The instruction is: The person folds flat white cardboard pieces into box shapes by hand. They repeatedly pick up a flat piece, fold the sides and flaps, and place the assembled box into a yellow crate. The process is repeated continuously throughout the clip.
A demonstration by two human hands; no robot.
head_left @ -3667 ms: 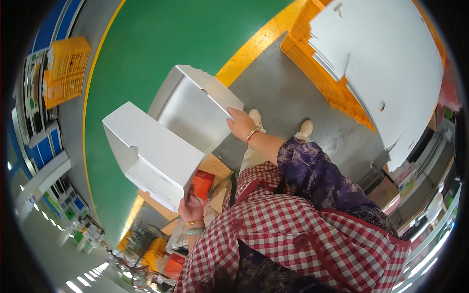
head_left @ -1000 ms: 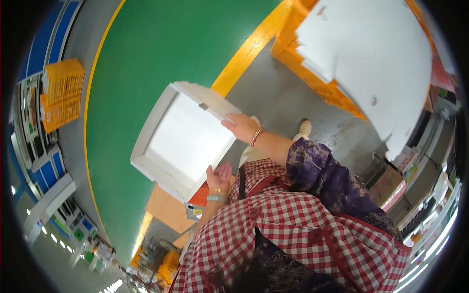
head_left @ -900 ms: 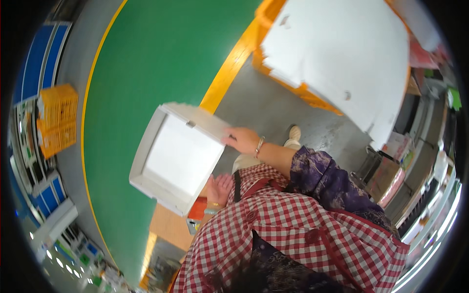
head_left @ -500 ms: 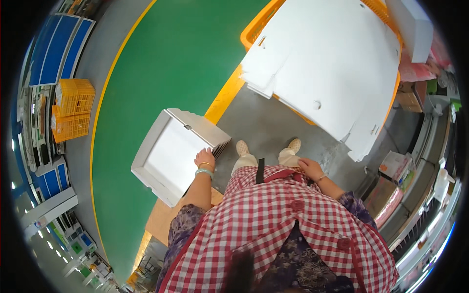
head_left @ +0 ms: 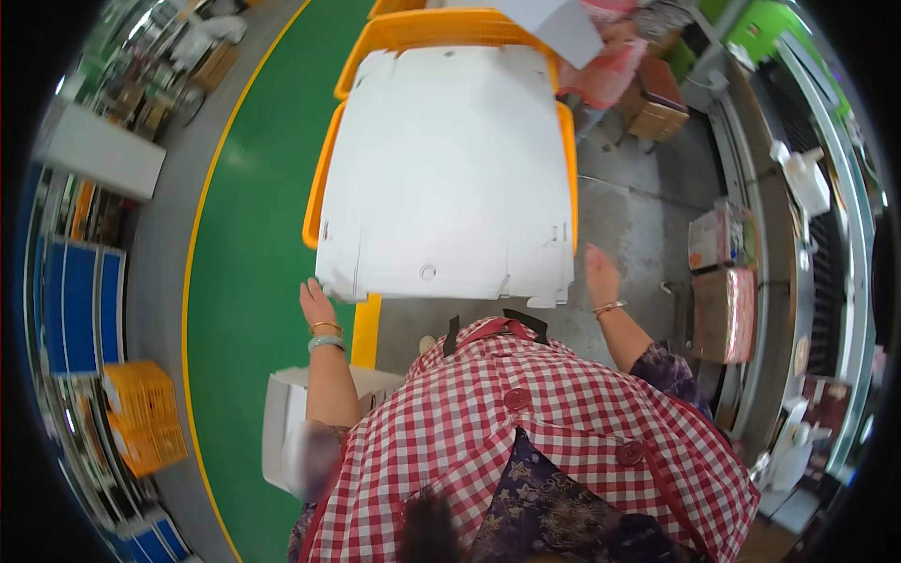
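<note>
A stack of flat white die-cut cardboard sheets [head_left: 446, 169] lies across a yellow plastic crate [head_left: 324, 188] in front of me. At its near left corner is my left hand [head_left: 317, 305], fingers extended and close to the edge; whether they touch it I cannot tell. My right hand [head_left: 601, 275] is raised just beyond the near right corner, apart from the sheets, its fingers stretched out and holding nothing. Below my left forearm stands a folded white cardboard tray box [head_left: 282, 422], partly hidden by the arm.
Another yellow crate [head_left: 413, 33] stands behind the stack, with a white board [head_left: 554, 28] at its far right. Cartons [head_left: 723, 314] line the right side by a long bench. Stacked yellow crates [head_left: 145, 413] and blue panels [head_left: 84, 305] stand left of the green floor lane [head_left: 239, 244].
I have turned right toward the sheets, which now lie straight ahead. My left hand has left the tray box and moved to the stack; my right hand has risen from my apron.
</note>
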